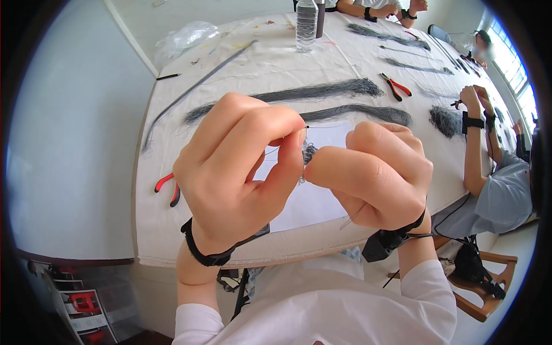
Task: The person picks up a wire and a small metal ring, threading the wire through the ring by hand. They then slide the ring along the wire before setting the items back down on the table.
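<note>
My left hand (236,155) is closed in a pinch, thumb against forefinger, with thin dark wire between the tips. A tiny black end shows at those fingertips. My right hand (374,172) is also closed, its fingertips just below and right of the left ones. A fine wire (352,217) sticks out beneath the right palm, and the fingers hide most of what they pinch. Behind the fingertips, a small heap of curled dark wire bits (310,153) lies on a white paper sheet (313,210).
Bundles of grey wire (287,94) lie across the white-covered table (230,75). Red-handled pliers (395,87) rest at the right; another pair of pliers (167,187) is partly behind my left hand. A water bottle (306,26) stands at the back. Other people sit around.
</note>
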A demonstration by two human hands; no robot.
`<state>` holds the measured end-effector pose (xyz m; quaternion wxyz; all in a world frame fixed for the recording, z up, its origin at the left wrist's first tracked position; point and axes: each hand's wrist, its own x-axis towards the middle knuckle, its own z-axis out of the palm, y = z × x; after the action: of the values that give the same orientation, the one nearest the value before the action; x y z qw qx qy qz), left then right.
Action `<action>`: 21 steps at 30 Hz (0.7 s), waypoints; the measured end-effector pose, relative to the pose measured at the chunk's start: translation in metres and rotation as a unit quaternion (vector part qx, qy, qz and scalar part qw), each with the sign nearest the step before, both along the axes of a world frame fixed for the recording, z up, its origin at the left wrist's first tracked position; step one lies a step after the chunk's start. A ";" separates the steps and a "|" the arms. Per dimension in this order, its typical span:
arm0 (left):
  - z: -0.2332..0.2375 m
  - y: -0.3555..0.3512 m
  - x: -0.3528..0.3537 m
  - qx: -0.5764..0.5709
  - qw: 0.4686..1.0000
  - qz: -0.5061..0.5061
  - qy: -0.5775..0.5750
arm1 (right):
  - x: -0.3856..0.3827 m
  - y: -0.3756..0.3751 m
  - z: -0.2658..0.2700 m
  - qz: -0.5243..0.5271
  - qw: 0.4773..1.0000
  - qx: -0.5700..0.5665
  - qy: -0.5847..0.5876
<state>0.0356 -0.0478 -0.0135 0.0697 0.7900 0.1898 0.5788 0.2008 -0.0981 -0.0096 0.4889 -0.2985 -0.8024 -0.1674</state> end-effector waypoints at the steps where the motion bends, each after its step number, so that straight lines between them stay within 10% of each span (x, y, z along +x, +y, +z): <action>1: 0.000 0.001 0.000 -0.001 1.000 -0.002 0.002 | 0.001 0.001 0.000 -0.002 1.000 -0.001 0.002; 21: -0.006 -0.001 0.008 -0.004 0.998 -0.037 0.049 | 0.023 0.015 0.010 0.027 0.998 0.053 -0.004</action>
<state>0.0433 -0.0486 -0.0191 0.0841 0.8238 0.1660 0.5354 0.2235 -0.0832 0.0008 0.5052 -0.2498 -0.8021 -0.1974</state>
